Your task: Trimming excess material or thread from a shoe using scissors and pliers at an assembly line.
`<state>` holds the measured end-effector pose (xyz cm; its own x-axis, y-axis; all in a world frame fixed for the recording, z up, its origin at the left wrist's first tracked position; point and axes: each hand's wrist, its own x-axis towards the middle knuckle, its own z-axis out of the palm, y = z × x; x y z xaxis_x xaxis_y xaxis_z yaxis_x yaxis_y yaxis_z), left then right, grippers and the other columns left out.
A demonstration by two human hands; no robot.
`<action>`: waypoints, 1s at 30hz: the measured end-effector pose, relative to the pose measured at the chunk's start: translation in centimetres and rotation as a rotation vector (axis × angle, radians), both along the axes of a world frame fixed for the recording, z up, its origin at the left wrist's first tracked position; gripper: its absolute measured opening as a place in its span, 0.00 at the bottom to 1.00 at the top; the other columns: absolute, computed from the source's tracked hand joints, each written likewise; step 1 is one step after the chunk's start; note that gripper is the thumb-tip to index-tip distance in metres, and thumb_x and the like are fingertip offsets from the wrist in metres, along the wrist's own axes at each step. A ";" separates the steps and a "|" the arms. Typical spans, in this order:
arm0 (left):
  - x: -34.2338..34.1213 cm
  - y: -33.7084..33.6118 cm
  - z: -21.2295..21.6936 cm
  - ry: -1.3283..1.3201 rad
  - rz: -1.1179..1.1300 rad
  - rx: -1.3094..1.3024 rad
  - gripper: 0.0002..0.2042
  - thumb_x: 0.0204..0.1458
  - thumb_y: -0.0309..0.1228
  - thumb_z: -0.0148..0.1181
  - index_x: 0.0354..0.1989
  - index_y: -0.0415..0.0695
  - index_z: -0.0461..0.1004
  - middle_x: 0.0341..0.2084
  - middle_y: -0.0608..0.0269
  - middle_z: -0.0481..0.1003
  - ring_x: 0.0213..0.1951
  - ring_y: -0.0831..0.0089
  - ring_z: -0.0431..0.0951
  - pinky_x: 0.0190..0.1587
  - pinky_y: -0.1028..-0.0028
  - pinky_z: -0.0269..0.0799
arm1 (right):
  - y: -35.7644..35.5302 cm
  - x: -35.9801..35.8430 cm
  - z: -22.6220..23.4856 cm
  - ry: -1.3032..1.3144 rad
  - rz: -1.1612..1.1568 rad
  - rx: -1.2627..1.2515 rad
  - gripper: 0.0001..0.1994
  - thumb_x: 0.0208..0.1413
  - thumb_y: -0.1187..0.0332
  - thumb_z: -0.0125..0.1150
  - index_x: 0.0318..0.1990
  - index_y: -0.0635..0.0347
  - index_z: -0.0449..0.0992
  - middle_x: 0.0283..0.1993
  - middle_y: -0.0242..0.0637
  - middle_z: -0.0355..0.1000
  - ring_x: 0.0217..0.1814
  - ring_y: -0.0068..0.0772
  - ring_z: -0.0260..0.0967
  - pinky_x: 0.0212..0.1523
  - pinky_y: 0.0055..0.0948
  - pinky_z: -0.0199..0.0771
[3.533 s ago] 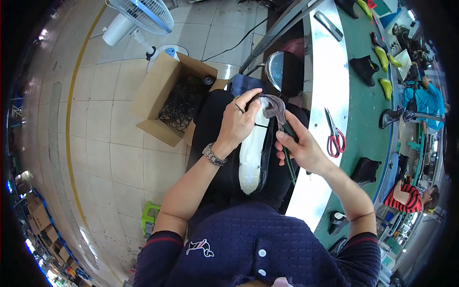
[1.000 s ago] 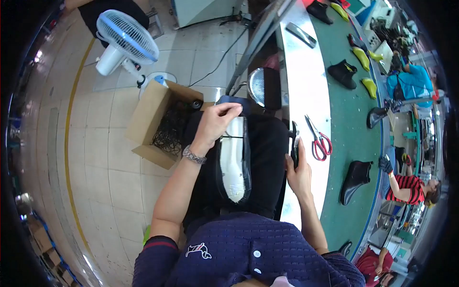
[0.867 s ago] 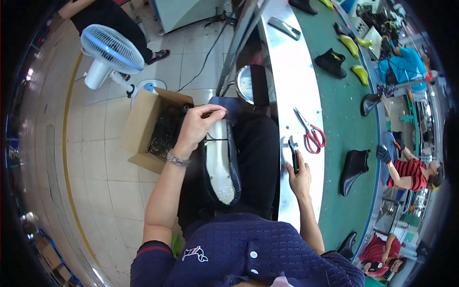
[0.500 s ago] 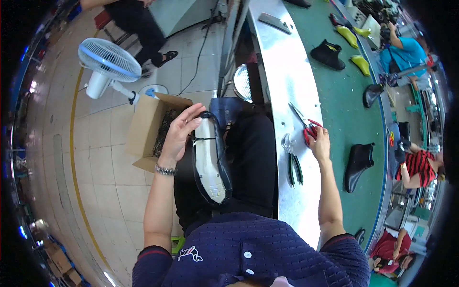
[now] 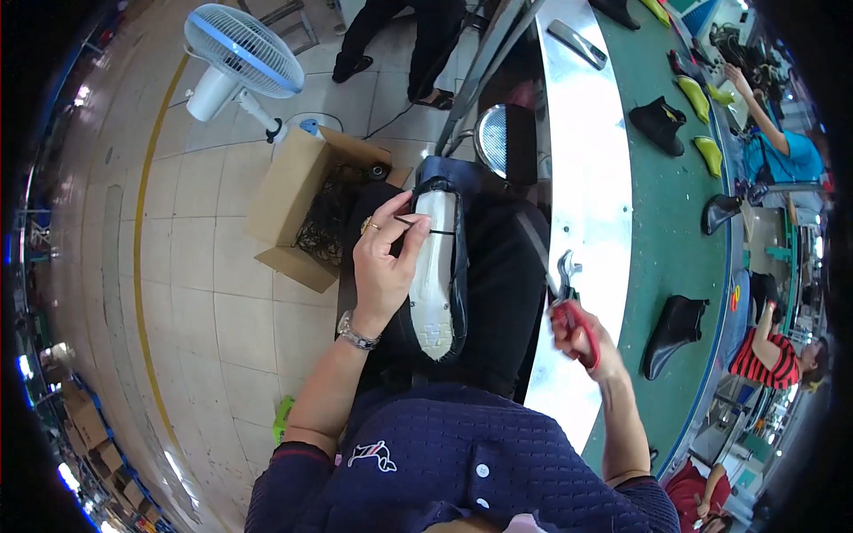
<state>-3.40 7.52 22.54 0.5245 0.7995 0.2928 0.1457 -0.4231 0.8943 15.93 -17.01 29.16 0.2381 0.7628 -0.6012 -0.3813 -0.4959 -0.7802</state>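
Note:
A black shoe upper on a white last (image 5: 437, 275) lies sole-up on my lap. My left hand (image 5: 382, 266) rests on its left side, and the fingers pinch a thin dark thread that crosses the sole near the toe. My right hand (image 5: 582, 336) is over the edge of the steel-topped bench (image 5: 577, 151). It is closed on a pair of red-handled scissors (image 5: 569, 284), and their metal blades point up and away from me.
An open cardboard box (image 5: 298, 209) of dark scraps stands on the tiled floor to my left, with a white fan (image 5: 242, 51) beyond it. A green belt (image 5: 662, 222) carries black uppers (image 5: 675, 324) and yellow lasts (image 5: 693, 93). Other people work at the far right (image 5: 782, 151), and one stands at the top (image 5: 400, 35).
My right hand let go of the dark pliers on the bench, reached to the red-handled scissors and picked them up. My left hand kept hold of the shoe on my lap.

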 end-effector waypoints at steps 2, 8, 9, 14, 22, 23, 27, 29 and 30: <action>0.4 -0.8 -0.2 0.042 0.153 -0.028 0.07 0.56 0.28 0.60 0.35 0.37 0.77 0.46 0.54 0.77 0.38 0.63 0.80 0.40 0.71 0.73 | 1.2 -2.8 1.3 0.169 0.137 0.017 0.38 0.43 0.37 0.69 0.52 0.60 0.70 0.31 0.26 0.62 0.25 0.14 0.59 0.25 0.13 0.58; 1.0 -1.4 -0.2 0.020 0.168 0.047 0.07 0.58 0.26 0.56 0.31 0.35 0.74 0.46 0.53 0.77 0.40 0.61 0.79 0.41 0.71 0.74 | 3.6 -7.0 1.4 0.489 0.127 -0.078 0.34 0.55 0.35 0.53 0.51 0.60 0.69 0.32 0.22 0.62 0.27 0.14 0.62 0.24 0.15 0.61; 0.9 -1.4 0.0 0.027 0.159 0.046 0.07 0.58 0.26 0.57 0.31 0.35 0.74 0.46 0.53 0.77 0.40 0.61 0.79 0.41 0.71 0.74 | 3.9 -7.2 1.2 0.505 0.104 -0.026 0.32 0.58 0.36 0.50 0.51 0.60 0.69 0.33 0.23 0.63 0.28 0.15 0.62 0.24 0.16 0.61; 0.9 -0.8 -0.8 -0.015 0.150 0.198 0.05 0.57 0.26 0.58 0.30 0.39 0.74 0.45 0.59 0.76 0.32 0.62 0.79 0.32 0.70 0.74 | 6.8 -9.1 1.8 0.212 0.148 -0.068 0.33 0.60 0.32 0.34 0.21 0.53 0.59 0.15 0.25 0.55 0.15 0.18 0.55 0.17 0.18 0.56; 1.1 -1.1 0.0 0.067 0.125 0.495 0.02 0.52 0.21 0.59 0.30 0.38 0.73 0.34 0.59 0.76 0.44 0.58 0.76 0.46 0.65 0.72 | 5.8 -10.8 -0.9 0.079 0.026 -0.173 0.27 0.63 0.44 0.49 0.20 0.59 0.67 0.13 0.29 0.60 0.12 0.21 0.58 0.14 0.24 0.58; 1.1 -1.1 0.1 0.085 0.148 0.521 0.02 0.51 0.21 0.59 0.30 0.39 0.73 0.32 0.59 0.75 0.43 0.59 0.76 0.46 0.66 0.73 | 5.7 -10.8 -1.3 0.037 0.035 -0.177 0.27 0.63 0.44 0.49 0.21 0.59 0.67 0.13 0.30 0.61 0.13 0.22 0.59 0.14 0.24 0.58; 0.9 -1.0 0.6 0.086 0.135 0.538 0.03 0.50 0.18 0.59 0.30 0.38 0.72 0.31 0.58 0.74 0.37 0.58 0.76 0.40 0.66 0.73 | 5.8 -10.9 -1.1 0.041 0.029 -0.180 0.27 0.62 0.45 0.50 0.22 0.60 0.69 0.15 0.30 0.62 0.14 0.22 0.61 0.16 0.24 0.59; 0.3 -1.3 2.5 -0.071 0.074 0.582 0.05 0.51 0.18 0.59 0.36 0.37 0.71 0.30 0.54 0.74 0.33 0.56 0.76 0.36 0.66 0.73 | 5.7 -10.9 -1.3 0.012 0.047 -0.161 0.27 0.63 0.43 0.47 0.26 0.60 0.71 0.15 0.28 0.61 0.16 0.20 0.60 0.17 0.24 0.59; 0.3 -1.3 3.8 -0.170 0.074 0.606 0.06 0.51 0.19 0.58 0.37 0.37 0.72 0.31 0.54 0.75 0.32 0.57 0.76 0.35 0.65 0.73 | 5.8 -11.0 -1.3 0.050 0.049 -0.163 0.27 0.63 0.43 0.46 0.27 0.60 0.71 0.16 0.28 0.61 0.16 0.20 0.60 0.17 0.24 0.59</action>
<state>-3.08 6.27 26.36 0.3809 0.4983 0.7789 0.0709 -0.8556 0.5127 4.89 -11.22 27.82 0.1698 0.6646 -0.7277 -0.3896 -0.6330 -0.6690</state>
